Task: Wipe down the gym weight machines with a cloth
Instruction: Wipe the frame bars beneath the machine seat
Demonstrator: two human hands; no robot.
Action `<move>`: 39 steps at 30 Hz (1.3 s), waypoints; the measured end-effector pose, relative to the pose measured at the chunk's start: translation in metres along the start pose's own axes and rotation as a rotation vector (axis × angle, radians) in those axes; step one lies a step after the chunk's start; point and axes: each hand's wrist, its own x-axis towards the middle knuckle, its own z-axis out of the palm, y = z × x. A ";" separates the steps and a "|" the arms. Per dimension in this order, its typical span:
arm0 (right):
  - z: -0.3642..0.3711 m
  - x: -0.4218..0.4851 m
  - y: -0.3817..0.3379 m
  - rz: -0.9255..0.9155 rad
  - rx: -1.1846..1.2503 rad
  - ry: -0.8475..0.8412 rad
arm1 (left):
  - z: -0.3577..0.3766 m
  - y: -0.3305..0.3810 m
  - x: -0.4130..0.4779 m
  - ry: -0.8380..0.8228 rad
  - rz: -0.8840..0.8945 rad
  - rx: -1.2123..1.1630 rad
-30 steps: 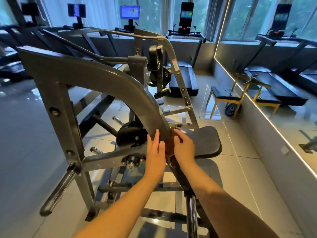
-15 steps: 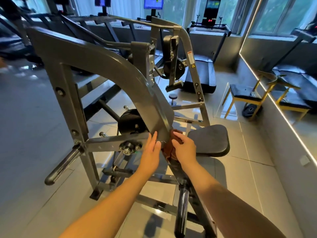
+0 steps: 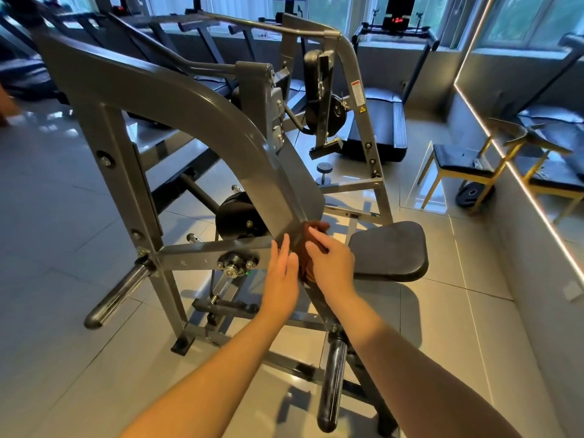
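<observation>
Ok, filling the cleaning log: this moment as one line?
phase: wiping | right hand: holds brown cloth against curved frame | left hand: flat on curved frame

Glossy tiled floor (image 3: 47, 216), windows (image 3: 521, 23), gold-legged chair (image 3: 455, 172) beside mirror wall (image 3: 553, 191).

My left hand (image 3: 281, 279) lies on the left face of the machine's curved beam (image 3: 177, 90). My right hand (image 3: 331, 263) holds the cloth (image 3: 306, 270) against its right edge. The seat pad (image 3: 388, 251) sits just right of my hands. A treadmill (image 3: 379, 121) stands behind, and a chair (image 3: 458, 165) far right.
</observation>
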 end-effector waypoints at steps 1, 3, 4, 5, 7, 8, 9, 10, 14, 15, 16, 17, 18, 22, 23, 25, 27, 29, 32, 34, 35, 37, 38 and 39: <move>0.003 0.000 -0.008 -0.054 -0.007 0.007 | 0.000 -0.001 0.000 0.007 -0.005 -0.031; 0.009 -0.004 -0.009 -0.089 0.023 0.017 | 0.001 -0.001 0.000 0.018 -0.012 -0.066; 0.009 -0.007 -0.004 -0.063 0.046 0.023 | 0.002 0.000 0.000 0.021 -0.018 -0.067; 0.008 -0.011 0.003 -0.015 0.066 0.031 | 0.003 0.001 -0.001 0.025 -0.022 -0.062; 0.004 -0.015 0.017 0.103 0.088 0.049 | 0.004 0.003 0.000 0.028 -0.031 -0.043; 0.002 -0.014 0.019 0.154 0.095 0.057 | 0.004 0.003 0.001 0.027 -0.034 -0.033; 0.000 -0.013 0.018 0.192 0.098 0.060 | 0.003 0.003 0.000 0.023 -0.035 -0.026; 0.000 -0.011 0.014 0.215 0.104 0.059 | 0.002 0.003 0.000 0.016 -0.033 -0.020; 0.013 -0.011 -0.011 0.066 0.140 0.038 | -0.009 0.000 0.000 -0.044 0.010 0.038; 0.017 -0.013 -0.013 0.026 0.146 0.036 | -0.012 -0.001 0.001 -0.056 0.024 0.065; 0.020 -0.015 -0.011 0.009 0.154 0.039 | -0.014 -0.003 0.002 -0.060 0.024 0.078; 0.021 -0.018 -0.007 0.012 0.151 0.047 | -0.016 -0.003 0.003 -0.063 0.015 0.071; 0.020 -0.019 -0.002 0.023 0.146 0.059 | -0.015 -0.002 0.003 -0.063 0.007 0.043; 0.012 -0.021 0.013 0.160 0.126 0.091 | -0.010 0.005 0.000 -0.034 -0.016 0.024; 0.012 -0.019 0.011 0.173 0.115 0.086 | -0.009 0.004 0.000 -0.028 -0.014 0.035; 0.014 -0.017 0.002 0.117 0.067 0.072 | -0.010 0.002 0.001 -0.029 -0.006 0.029; 0.017 -0.018 -0.008 -0.018 0.038 0.063 | -0.012 0.000 0.001 -0.039 0.008 0.010; 0.021 -0.020 -0.008 -0.082 0.035 0.069 | -0.014 -0.002 0.002 -0.041 0.014 -0.010; 0.018 -0.024 0.010 0.020 0.063 0.108 | -0.016 -0.004 0.004 -0.057 0.000 -0.018; 0.011 -0.024 0.023 0.147 0.086 0.129 | -0.019 -0.003 0.005 -0.071 -0.009 0.012; 0.008 -0.024 0.026 0.188 0.101 0.125 | -0.020 -0.002 0.005 -0.078 -0.007 0.033; 0.006 -0.023 0.022 0.194 0.124 0.109 | -0.024 -0.004 0.006 -0.098 0.007 0.068; 0.008 -0.022 0.015 0.155 0.126 0.106 | -0.027 -0.006 0.007 -0.110 0.016 0.087; 0.011 -0.021 0.006 0.092 0.109 0.109 | -0.029 -0.008 0.007 -0.125 0.029 0.104</move>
